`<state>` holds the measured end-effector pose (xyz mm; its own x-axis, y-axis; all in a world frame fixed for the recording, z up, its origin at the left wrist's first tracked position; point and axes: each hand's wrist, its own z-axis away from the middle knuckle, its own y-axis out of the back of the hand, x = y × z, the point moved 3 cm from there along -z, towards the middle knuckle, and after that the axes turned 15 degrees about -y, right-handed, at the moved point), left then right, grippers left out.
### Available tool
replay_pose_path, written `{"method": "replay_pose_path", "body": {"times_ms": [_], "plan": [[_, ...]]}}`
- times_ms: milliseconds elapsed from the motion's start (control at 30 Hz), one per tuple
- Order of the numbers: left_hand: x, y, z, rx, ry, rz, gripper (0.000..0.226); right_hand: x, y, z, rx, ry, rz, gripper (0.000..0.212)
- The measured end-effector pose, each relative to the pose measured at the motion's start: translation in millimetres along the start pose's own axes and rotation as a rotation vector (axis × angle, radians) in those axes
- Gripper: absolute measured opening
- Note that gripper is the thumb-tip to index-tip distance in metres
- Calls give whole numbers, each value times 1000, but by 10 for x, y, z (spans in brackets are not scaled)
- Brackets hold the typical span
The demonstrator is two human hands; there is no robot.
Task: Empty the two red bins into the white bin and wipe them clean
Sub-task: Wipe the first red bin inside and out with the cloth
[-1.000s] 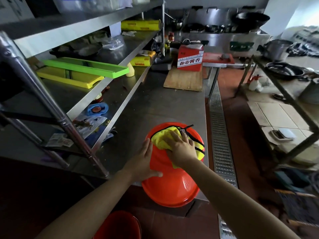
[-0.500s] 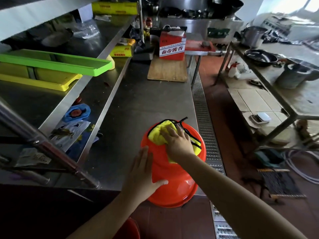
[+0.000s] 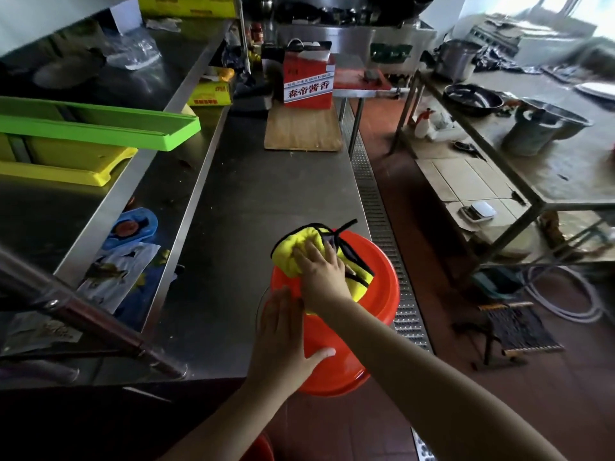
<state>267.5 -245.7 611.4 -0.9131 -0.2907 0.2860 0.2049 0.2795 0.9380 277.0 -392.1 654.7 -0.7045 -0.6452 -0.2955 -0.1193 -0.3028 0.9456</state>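
Right hand presses cloth; carton reads "森帝酱香".

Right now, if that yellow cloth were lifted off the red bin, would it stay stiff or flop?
The yellow cloth is bunched in folds under the right hand, so it likely flops. It looks light. Its black trim strands trail loose and might snag.

Glossy smooth plastic is seen on the red bin, soft cloth upon it, brushed metal on the surface.

steel counter: red bin upside down at near edge, wood board at far end.
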Motion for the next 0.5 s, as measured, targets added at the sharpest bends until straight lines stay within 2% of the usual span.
{"method": "replay_pose_path", "body": {"times_ms": [67,200,300,500], "plan": [[-21,-8,-1,-3,-28,-43,115,191,96,-46,5,-2,69,66],[-32,-25,-5,-1,-55,-76,112,741,417,-123,77,-199,182,65],[-19,-8,-37,3,-64,-47,112,669,382,-81,61,-221,151,68],[-25,19,14,-16,-12,-8,120,52,0,146,-45,89,-4,64]]}}
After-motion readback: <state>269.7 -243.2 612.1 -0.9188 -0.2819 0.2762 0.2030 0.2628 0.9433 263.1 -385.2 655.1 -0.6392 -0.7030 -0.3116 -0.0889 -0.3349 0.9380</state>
